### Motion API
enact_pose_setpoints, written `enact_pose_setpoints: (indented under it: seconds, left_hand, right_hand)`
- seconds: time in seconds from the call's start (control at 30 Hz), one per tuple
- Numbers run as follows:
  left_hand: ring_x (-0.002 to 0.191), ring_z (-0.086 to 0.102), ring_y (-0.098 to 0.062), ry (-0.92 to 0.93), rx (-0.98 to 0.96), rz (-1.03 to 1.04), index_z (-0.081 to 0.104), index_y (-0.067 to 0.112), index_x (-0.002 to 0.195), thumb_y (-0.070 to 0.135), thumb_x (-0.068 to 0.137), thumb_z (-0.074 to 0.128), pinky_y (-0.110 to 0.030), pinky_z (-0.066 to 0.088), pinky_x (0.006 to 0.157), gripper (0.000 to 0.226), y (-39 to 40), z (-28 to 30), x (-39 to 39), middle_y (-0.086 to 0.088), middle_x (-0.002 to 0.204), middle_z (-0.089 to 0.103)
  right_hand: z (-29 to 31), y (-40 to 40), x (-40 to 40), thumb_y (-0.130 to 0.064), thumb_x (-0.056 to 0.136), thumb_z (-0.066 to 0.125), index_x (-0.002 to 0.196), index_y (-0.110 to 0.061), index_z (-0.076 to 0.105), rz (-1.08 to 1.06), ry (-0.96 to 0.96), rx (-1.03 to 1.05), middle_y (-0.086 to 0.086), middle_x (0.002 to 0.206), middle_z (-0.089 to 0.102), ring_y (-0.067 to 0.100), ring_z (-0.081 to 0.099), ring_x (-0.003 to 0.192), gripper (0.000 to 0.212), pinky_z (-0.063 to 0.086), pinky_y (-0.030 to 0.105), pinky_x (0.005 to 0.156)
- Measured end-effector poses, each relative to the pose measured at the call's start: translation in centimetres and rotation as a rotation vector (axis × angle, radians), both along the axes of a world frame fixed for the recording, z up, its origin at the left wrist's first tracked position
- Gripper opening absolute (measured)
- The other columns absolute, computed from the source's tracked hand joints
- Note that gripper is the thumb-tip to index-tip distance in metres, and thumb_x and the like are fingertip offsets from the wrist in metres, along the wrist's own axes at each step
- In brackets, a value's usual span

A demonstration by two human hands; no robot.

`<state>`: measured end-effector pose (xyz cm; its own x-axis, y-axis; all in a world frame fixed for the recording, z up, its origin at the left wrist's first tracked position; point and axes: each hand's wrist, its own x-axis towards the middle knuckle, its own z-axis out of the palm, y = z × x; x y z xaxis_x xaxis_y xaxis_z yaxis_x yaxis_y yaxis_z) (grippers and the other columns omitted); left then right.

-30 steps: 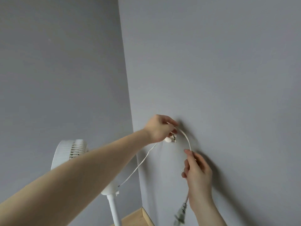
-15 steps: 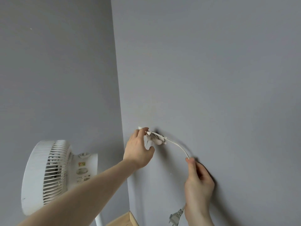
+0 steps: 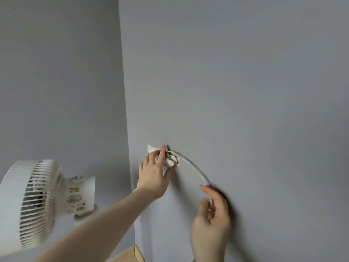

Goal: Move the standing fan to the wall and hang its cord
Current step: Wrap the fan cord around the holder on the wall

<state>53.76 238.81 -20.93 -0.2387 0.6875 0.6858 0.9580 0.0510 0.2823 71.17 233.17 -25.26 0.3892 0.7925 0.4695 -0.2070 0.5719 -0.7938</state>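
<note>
My left hand [image 3: 154, 176] pinches the cord [image 3: 194, 170] at the wall hook [image 3: 171, 161]; right hand [image 3: 210, 222] grip grasps cord lower down. Fan [image 3: 34, 203] at left.

1. Two bare forearms show, with no sleeves on the parts in view.
2. The left hand [image 3: 154, 176] wears no glove, ring or watch on the side that shows.
3. The right hand [image 3: 210, 226] is likewise ungloved, and its wrist is bare.
4. Fingernails are short and plain where they can be made out.
</note>
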Motion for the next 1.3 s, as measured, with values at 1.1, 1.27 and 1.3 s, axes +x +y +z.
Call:
enact_pose_setpoints:
  seconds: [1.1, 1.27, 1.3]
  left_hand:
    - [0.142, 0.028, 0.001, -0.553, 0.131, -0.427, 0.037, 0.041, 0.150, 0.025, 0.080, 0.052, -0.034, 0.035, 0.115, 0.074, -4.8, -1.9, -0.1, 0.027, 0.153, 0.029]
    - [0.146, 0.021, -0.010, -0.426, 0.080, -0.452, 0.018, 0.044, 0.157, 0.020, 0.077, 0.046, -0.025, 0.023, 0.117, 0.088, -3.8, -2.5, 0.5, 0.017, 0.162, 0.016]
    - [0.146, 0.019, -0.012, -0.413, 0.075, -0.444, 0.018, 0.044, 0.157, 0.018, 0.076, 0.044, -0.024, 0.021, 0.117, 0.089, -3.6, -2.4, 0.5, 0.015, 0.163, 0.014]
  right_hand:
    - [-2.0, 2.3, -3.7, 0.000, 0.094, 0.059, 0.127, -0.031, 0.067, 0.094, -0.250, -0.159, -0.028, 0.100, 0.073, 0.017, 0.076, 0.083, 0.046, 0.057, 0.024, 0.081]
    - [-2.7, 2.5, -4.1, -0.004, 0.094, 0.062, 0.123, -0.037, 0.066, 0.158, -0.354, -0.223, -0.018, 0.113, 0.073, 0.005, 0.071, 0.102, 0.044, 0.053, 0.032, 0.099]
    - [-2.9, 2.5, -4.2, -0.006, 0.094, 0.062, 0.123, -0.036, 0.067, 0.157, -0.380, -0.228, -0.019, 0.113, 0.073, -0.002, 0.069, 0.100, 0.042, 0.052, 0.023, 0.096]
